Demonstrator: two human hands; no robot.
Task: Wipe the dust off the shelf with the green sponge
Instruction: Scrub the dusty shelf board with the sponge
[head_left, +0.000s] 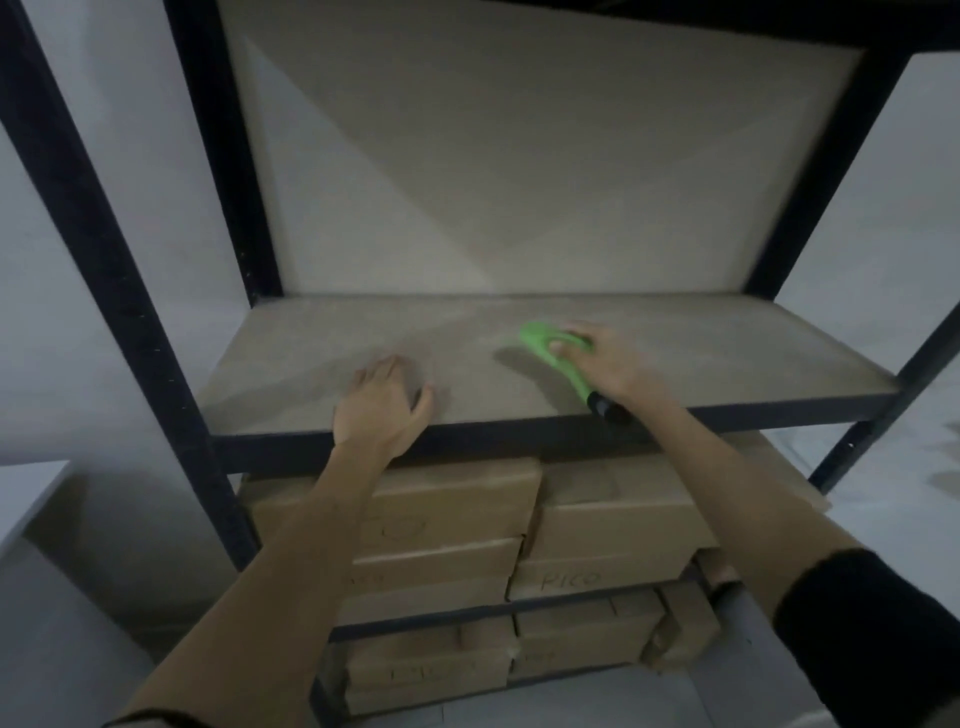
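Green sponge (543, 343) first: it's the head of a green tool with a dark handle end, down on the shelf board (701, 358) a bit right of the middle. The handle runs back toward me, its dark end reaching the front edge. My right hand (605, 364) is wrapped over it, fingers curled around the green loop near the head, thumb side hidden, so I can't say how the thumb sits.

Working outward from me: cardboard boxes (452, 519) are stacked on the lower levels under my forearms, flaps shut, contents unseen. One has handwriting on its face, blurred; it may read "PICO". More boxes sit on the level below, also shut.

Next up, my left hand (382, 402) rests flat near the front edge, left of middle, fingers loosely spread, thumb out to the right, holding nothing. It looks like I'm bracing there.

Progress, as I judge it: I'm mid-wipe. The board looks greyish and mottled all over, and I can't pick out a clean patch from a dusty one in this dim, blurred view. The back edge and both far corners lie beyond the sponge, so I'd guess a good share remains. The wall (519, 156) behind the board and the black frame posts (104, 260) carry nothing.
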